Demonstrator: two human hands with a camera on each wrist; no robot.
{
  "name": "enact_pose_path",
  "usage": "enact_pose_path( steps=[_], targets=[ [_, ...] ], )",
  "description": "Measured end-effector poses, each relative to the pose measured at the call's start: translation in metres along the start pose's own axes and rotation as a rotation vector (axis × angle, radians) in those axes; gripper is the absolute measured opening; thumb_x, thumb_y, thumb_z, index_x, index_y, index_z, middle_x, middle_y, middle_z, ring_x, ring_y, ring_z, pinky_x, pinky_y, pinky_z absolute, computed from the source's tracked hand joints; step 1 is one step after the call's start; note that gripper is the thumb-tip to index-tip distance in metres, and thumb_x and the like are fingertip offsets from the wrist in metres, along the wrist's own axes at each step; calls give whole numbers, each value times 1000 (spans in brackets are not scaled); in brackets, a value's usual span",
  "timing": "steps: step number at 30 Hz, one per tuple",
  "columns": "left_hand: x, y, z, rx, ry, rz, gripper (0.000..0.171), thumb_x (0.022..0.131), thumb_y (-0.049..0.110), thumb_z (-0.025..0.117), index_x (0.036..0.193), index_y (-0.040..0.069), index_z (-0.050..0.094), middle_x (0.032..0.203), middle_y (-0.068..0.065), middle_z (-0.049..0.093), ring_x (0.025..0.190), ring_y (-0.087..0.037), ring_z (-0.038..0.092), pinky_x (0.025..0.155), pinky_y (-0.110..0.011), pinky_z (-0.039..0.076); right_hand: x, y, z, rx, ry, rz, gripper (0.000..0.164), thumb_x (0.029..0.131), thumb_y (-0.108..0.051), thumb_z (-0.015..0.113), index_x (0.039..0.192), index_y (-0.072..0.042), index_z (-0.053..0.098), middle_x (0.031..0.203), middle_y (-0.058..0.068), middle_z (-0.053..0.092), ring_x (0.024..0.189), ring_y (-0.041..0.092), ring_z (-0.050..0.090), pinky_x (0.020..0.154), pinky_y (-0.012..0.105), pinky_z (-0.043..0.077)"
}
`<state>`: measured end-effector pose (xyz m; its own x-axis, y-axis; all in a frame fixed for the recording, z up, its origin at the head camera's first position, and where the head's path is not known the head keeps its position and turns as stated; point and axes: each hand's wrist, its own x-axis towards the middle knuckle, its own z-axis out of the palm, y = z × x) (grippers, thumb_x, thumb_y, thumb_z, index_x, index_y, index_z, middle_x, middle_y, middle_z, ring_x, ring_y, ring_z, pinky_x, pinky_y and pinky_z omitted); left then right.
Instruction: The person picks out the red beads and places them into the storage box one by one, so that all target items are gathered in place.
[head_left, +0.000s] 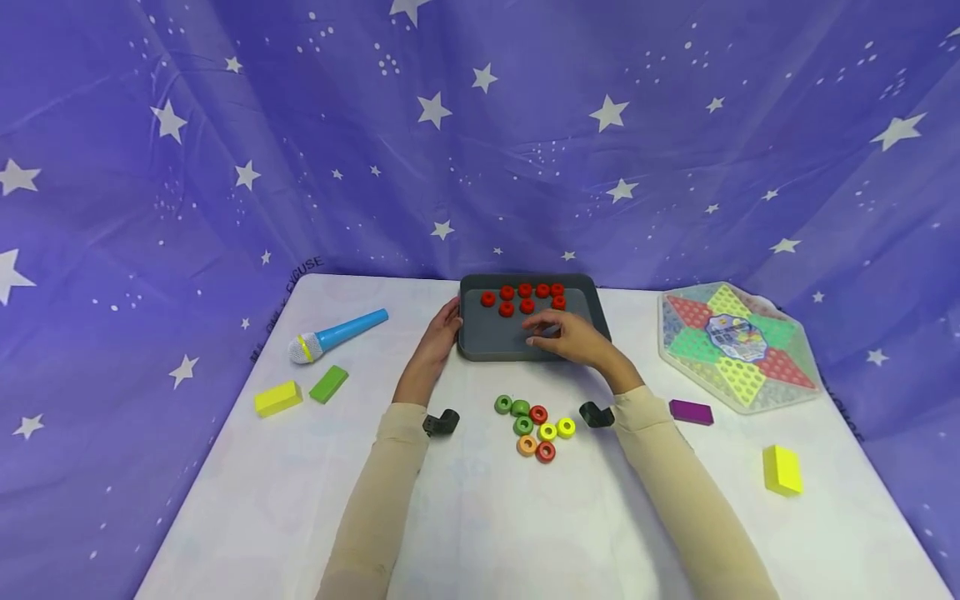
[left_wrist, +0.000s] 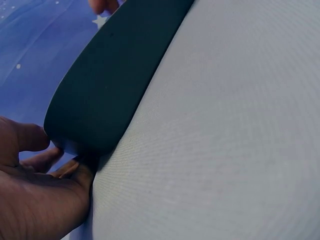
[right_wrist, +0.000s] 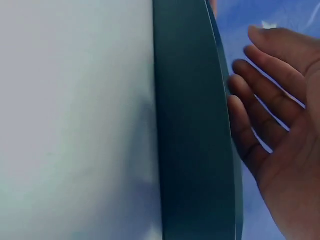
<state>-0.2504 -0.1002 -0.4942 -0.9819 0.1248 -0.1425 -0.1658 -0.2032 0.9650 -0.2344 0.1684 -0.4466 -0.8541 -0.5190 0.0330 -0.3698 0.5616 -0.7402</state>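
A dark grey tray (head_left: 495,343) lies at the far side of the table, with several red rings (head_left: 527,306) in its far half. My left hand (head_left: 435,342) holds the tray by its left side. In the left wrist view, the thumb and fingers of that hand (left_wrist: 45,185) meet the tray's outer wall (left_wrist: 110,85) around a corner. Over the tray's right half hovers my right hand (head_left: 573,337), its fingers loosely bent and nothing between them. The right wrist view has this hand (right_wrist: 285,105) just beyond the tray's near wall (right_wrist: 195,125), fingers spread apart.
Loose rings in green (head_left: 503,404), red (head_left: 545,452), yellow (head_left: 566,427) and orange (head_left: 527,446) lie nearer me. At left are a toy microphone (head_left: 337,335), a green block (head_left: 328,384) and a yellow block (head_left: 278,399). A hexagonal game board (head_left: 738,346), purple block (head_left: 692,412) and another yellow block (head_left: 782,471) sit right.
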Motion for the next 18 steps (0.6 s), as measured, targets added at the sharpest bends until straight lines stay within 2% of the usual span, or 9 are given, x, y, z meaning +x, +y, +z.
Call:
enact_pose_path(
  steps=[5,11,18],
  targets=[
    [4,4,0,-1,-2,13,52,102,1,36,152,9,28,157,-11,29,144,-19,27,117,-35,23,-15,-8,0,-36,-60,-30,32,88,-27,71,117,-13,68,109,3,68,100,17,61,90,40,50],
    [3,5,1,-6,-2,-3,52,102,1,36,152,9,28,157,-10,29,144,-18,26,117,-35,23,-32,-11,-1,-35,-49,-78,33,88,-26,71,117,-12,68,114,6,67,106,23,61,96,44,48],
    [2,1,-1,-4,0,-11,52,102,2,36,152,10,28,157,-9,29,144,-19,27,117,-36,23,-52,-14,6,-24,-114,-89,35,86,-28,73,116,-10,68,111,8,68,99,24,62,89,44,51]
  ],
)
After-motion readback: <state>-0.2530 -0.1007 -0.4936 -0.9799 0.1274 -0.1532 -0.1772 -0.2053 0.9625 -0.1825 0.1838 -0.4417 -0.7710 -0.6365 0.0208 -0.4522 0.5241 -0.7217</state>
